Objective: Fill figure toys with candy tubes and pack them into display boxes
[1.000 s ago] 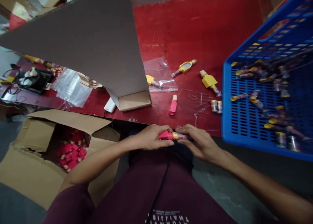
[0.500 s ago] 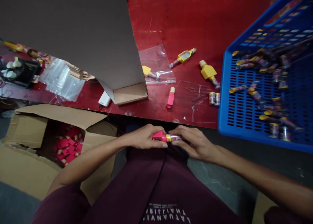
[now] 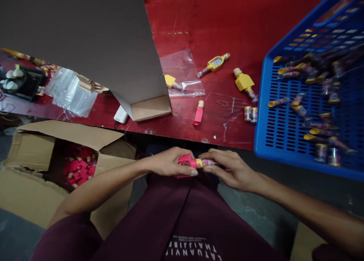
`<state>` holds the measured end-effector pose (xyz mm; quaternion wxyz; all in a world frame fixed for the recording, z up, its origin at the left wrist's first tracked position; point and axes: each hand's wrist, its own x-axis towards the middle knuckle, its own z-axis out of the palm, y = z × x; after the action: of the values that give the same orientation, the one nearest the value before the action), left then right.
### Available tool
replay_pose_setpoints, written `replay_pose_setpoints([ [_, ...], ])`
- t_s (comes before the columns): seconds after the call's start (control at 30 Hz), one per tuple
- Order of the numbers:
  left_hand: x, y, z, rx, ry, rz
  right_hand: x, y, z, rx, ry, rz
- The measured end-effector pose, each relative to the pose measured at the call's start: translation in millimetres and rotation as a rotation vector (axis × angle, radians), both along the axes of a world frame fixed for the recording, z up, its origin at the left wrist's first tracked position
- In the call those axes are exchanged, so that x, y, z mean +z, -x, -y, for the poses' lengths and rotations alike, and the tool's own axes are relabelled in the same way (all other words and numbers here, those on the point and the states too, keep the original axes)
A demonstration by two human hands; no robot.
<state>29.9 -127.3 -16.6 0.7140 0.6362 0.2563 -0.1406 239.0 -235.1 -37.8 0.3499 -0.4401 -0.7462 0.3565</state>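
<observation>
Close to my body, below the table's front edge, my left hand (image 3: pixel 173 163) is closed around a pink plastic toy piece (image 3: pixel 185 160). A small clear tube with a yellow band and printed wrap (image 3: pixel 202 163) sticks out of its right end, in line with it. The fingers and thumb of my right hand (image 3: pixel 226 166) pinch the tube's far end, partly hiding it. On the table ahead lie a similar pink piece with a cream-coloured tip (image 3: pixel 199 113) and two yellow pieces, one face up (image 3: pixel 215 63) and one face down (image 3: pixel 243 82), both with tubes attached.
A blue basket (image 3: pixel 263 139) holding several printed tubes stands at the right. Two short tubes (image 3: pixel 250 114) lie beside it. A large cardboard box (image 3: pixel 152 108) is on the red table (image 3: pixel 182 126). An open carton (image 3: pixel 71 132) of pink pieces sits lower left. Clear bags (image 3: pixel 72 92) lie behind.
My left hand has turned the pink piece slightly, so its hollow side shows more. My right hand has shifted a little toward the right along the tube. The view has moved slightly.
</observation>
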Motion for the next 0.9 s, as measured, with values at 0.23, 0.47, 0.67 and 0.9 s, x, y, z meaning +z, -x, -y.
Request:
replay_pose_setpoints([
  [0.23,-2.6,-9,4,0.031,-0.136,-0.003,-0.9,-11,0,0.004,-0.009,0.020],
  [0.47,4.5,-17,6,-0.083,-0.456,0.000,-6.3,-13,4,-0.010,-0.102,0.075],
  [0.67,3.8,-22,-10,-0.148,-0.219,0.038,-5.3,-18,2,0.007,-0.035,0.031],
  [0.9,-3.1,-21,-7,-0.154,-0.205,0.004,-11.3,-12,6,-0.014,-0.020,0.012],
])
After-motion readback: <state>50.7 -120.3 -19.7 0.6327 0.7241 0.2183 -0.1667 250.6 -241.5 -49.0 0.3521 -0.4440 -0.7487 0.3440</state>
